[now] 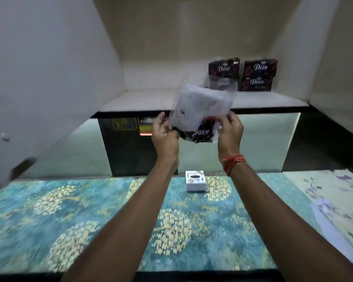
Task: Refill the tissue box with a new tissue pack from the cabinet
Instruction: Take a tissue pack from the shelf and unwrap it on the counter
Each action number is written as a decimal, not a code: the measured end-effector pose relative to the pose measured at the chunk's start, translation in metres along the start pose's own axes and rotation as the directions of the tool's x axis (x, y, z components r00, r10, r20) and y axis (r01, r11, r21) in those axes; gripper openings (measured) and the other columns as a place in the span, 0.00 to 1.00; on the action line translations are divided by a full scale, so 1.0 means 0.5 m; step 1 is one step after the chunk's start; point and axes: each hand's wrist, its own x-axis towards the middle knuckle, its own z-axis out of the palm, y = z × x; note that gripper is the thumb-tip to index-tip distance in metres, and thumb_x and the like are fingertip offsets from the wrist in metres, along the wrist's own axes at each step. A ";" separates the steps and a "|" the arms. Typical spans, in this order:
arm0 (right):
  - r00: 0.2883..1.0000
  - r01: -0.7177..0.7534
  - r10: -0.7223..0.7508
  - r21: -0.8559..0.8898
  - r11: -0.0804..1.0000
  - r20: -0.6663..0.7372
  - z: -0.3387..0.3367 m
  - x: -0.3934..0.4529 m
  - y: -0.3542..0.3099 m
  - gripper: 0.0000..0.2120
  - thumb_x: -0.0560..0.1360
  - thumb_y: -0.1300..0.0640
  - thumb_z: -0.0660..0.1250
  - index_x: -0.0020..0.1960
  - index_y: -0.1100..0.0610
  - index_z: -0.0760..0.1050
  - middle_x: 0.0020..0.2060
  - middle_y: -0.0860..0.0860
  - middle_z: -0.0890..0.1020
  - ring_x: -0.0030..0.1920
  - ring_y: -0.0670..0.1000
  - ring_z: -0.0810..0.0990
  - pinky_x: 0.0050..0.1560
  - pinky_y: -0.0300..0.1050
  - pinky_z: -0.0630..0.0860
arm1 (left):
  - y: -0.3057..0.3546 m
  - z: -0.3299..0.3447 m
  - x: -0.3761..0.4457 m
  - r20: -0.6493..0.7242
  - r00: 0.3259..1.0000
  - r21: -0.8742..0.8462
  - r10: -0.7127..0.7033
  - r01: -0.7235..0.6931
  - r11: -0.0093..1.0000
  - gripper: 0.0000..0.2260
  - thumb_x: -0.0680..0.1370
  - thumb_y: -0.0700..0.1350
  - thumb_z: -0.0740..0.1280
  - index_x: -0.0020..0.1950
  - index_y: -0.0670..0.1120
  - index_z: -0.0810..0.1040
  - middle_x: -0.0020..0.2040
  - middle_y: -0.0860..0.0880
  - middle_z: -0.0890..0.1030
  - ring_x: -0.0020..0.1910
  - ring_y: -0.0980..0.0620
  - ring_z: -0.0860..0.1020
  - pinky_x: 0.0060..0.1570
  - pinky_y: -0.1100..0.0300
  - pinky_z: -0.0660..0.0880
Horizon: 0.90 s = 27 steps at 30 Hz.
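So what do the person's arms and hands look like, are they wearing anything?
Both arms are bare, with no sleeves or gloves in view. The right wrist carries a band of red-orange thread wound round several times. The left hand seems to have a small ring on one finger; the right hand shows none.

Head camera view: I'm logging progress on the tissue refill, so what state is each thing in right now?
Clear-and-black plastic Dove tissue pack: lifted in the air, gripped at its lower edge by both hands.
Left hand: closed on the pack's lower left.
Right hand: closed on the pack's lower right.
Small white tissue box: upright on the teal floral surface, oval slot on top, untouched.
Dark Dove packs: stacked at the shelf's back.
White cabinet door: open.
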 end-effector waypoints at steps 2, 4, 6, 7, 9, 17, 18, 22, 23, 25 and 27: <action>0.999 -0.047 0.048 -0.060 0.997 0.014 -0.027 -0.047 0.060 0.07 0.73 0.67 0.65 0.40 0.56 0.75 0.34 0.50 0.76 0.34 0.44 0.73 0.35 0.38 0.71 | -0.063 -0.053 -0.031 -0.046 0.988 -0.040 -0.147 0.146 0.989 0.26 0.71 0.27 0.60 0.67 0.43 0.75 0.52 0.43 0.82 0.51 0.44 0.81 0.55 0.42 0.80; 0.990 -0.139 0.140 -0.104 0.985 0.007 -0.056 -0.086 0.128 0.06 0.73 0.67 0.66 0.43 0.57 0.75 0.35 0.51 0.77 0.36 0.47 0.73 0.35 0.40 0.73 | -0.123 -0.102 -0.068 -0.085 0.949 -0.058 -0.303 0.299 0.952 0.17 0.74 0.36 0.61 0.63 0.42 0.76 0.47 0.43 0.79 0.42 0.45 0.79 0.40 0.50 0.82; 0.978 -0.206 0.207 -0.132 0.970 -0.007 -0.080 -0.121 0.193 0.06 0.73 0.68 0.67 0.46 0.59 0.76 0.36 0.51 0.78 0.36 0.47 0.75 0.36 0.41 0.75 | -0.183 -0.142 -0.097 -0.092 0.875 -0.135 -0.476 0.462 0.876 0.12 0.78 0.40 0.58 0.60 0.42 0.74 0.47 0.42 0.76 0.42 0.45 0.77 0.46 0.46 0.81; 0.973 -0.228 0.229 -0.154 0.961 -0.012 -0.090 -0.137 0.223 0.07 0.72 0.68 0.67 0.46 0.58 0.77 0.36 0.51 0.79 0.36 0.47 0.76 0.38 0.43 0.75 | -0.209 -0.157 -0.107 -0.095 0.833 -0.181 -0.545 0.524 0.832 0.12 0.80 0.40 0.56 0.59 0.42 0.74 0.48 0.42 0.76 0.44 0.44 0.77 0.52 0.41 0.78; 0.960 -0.279 0.281 -0.178 0.944 -0.015 -0.108 -0.164 0.280 0.09 0.72 0.69 0.67 0.47 0.56 0.77 0.38 0.50 0.80 0.37 0.46 0.78 0.41 0.45 0.77 | -0.257 -0.184 -0.117 -0.139 0.770 -0.233 -0.622 0.585 0.777 0.12 0.81 0.40 0.53 0.53 0.42 0.76 0.48 0.42 0.76 0.47 0.44 0.76 0.57 0.40 0.74; 0.883 -0.324 0.426 -0.402 0.857 0.198 -0.161 -0.172 0.510 0.16 0.69 0.65 0.74 0.54 0.55 0.76 0.47 0.49 0.83 0.47 0.49 0.82 0.48 0.43 0.79 | -0.466 -0.244 -0.019 -0.346 0.633 -0.262 -0.692 0.643 0.719 0.18 0.82 0.53 0.53 0.60 0.47 0.79 0.56 0.40 0.82 0.50 0.40 0.80 0.46 0.46 0.79; 0.858 -0.326 0.453 -0.424 0.845 0.243 -0.165 -0.163 0.530 0.18 0.68 0.63 0.74 0.56 0.55 0.76 0.47 0.49 0.83 0.47 0.48 0.82 0.48 0.44 0.79 | -0.486 -0.251 -0.004 -0.361 0.621 -0.248 -0.696 0.656 0.713 0.18 0.82 0.54 0.54 0.58 0.47 0.79 0.54 0.41 0.82 0.48 0.41 0.81 0.43 0.49 0.79; 0.764 -0.236 0.511 -0.567 0.789 0.394 -0.171 -0.102 0.563 0.29 0.65 0.43 0.74 0.63 0.45 0.68 0.55 0.43 0.77 0.55 0.44 0.78 0.52 0.42 0.77 | -0.554 -0.287 0.057 -0.441 0.598 -0.197 -0.669 0.662 0.723 0.18 0.82 0.54 0.57 0.59 0.45 0.80 0.50 0.43 0.84 0.45 0.42 0.82 0.37 0.52 0.80; 0.798 -0.162 0.456 -0.588 0.792 0.395 -0.166 -0.081 0.564 0.30 0.65 0.40 0.73 0.64 0.45 0.67 0.56 0.44 0.76 0.57 0.45 0.77 0.52 0.41 0.77 | -0.568 -0.296 0.072 -0.461 0.593 -0.194 -0.660 0.658 0.727 0.16 0.81 0.52 0.59 0.59 0.44 0.81 0.50 0.42 0.84 0.46 0.42 0.83 0.36 0.51 0.81; 0.887 0.024 0.237 -0.552 0.833 0.397 -0.151 -0.041 0.562 0.26 0.70 0.44 0.71 0.64 0.53 0.70 0.57 0.49 0.76 0.56 0.49 0.77 0.51 0.43 0.77 | -0.588 -0.315 0.091 -0.505 0.567 -0.197 -0.651 0.659 0.726 0.15 0.80 0.50 0.63 0.59 0.42 0.81 0.52 0.41 0.85 0.48 0.39 0.84 0.38 0.46 0.83; 0.903 0.160 0.084 -0.511 0.845 0.421 -0.119 -0.006 0.558 0.17 0.74 0.54 0.69 0.60 0.60 0.75 0.53 0.53 0.79 0.53 0.52 0.79 0.50 0.45 0.78 | -0.603 -0.330 0.105 -0.536 0.531 -0.199 -0.656 0.676 0.710 0.17 0.78 0.51 0.65 0.60 0.41 0.81 0.55 0.40 0.84 0.52 0.37 0.83 0.45 0.40 0.82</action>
